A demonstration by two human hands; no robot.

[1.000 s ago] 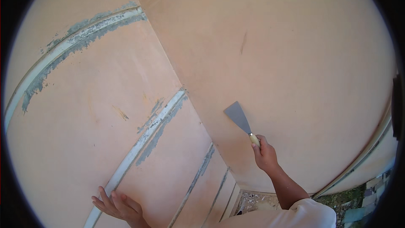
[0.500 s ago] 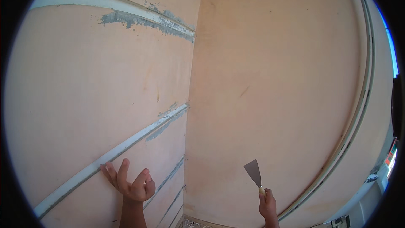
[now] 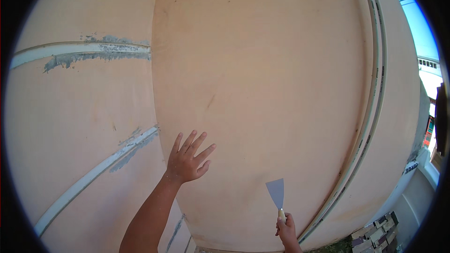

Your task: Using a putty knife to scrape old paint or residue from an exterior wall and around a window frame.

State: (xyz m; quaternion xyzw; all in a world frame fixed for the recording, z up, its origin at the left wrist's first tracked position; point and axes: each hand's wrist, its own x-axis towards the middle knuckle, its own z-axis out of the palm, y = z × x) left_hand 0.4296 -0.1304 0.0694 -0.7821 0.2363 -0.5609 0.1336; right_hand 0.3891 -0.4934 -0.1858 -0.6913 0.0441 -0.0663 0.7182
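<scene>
Head view, looking at an inside corner of two peach-coloured walls.

Left hand (image 3: 186,159): raised on a bare forearm from the lower edge, fingers spread wide, palm toward the right-hand wall (image 3: 281,89) just beside the corner (image 3: 154,89). Whether the palm actually touches the surface cannot be told.

Right hand (image 3: 286,228): low in the picture, fingers closed in a fist round the pale handle of a putty knife (image 3: 276,194). The blade is grey, flat and wedge-shaped, pointing up, lying close to the right-hand wall; contact cannot be told. The knife is well apart from the left hand, lower and to its right.

Left-hand wall (image 3: 70,103): two pale strips (image 3: 84,49) run across it toward the corner, each edged with rough grey patches of filler.

Right edge: a double pale line (image 3: 375,112) curves down the right-hand wall. Beyond it, blue sky (image 3: 417,23), a distant building, and a stack of bricks (image 3: 375,236) on the ground at lower right.
</scene>
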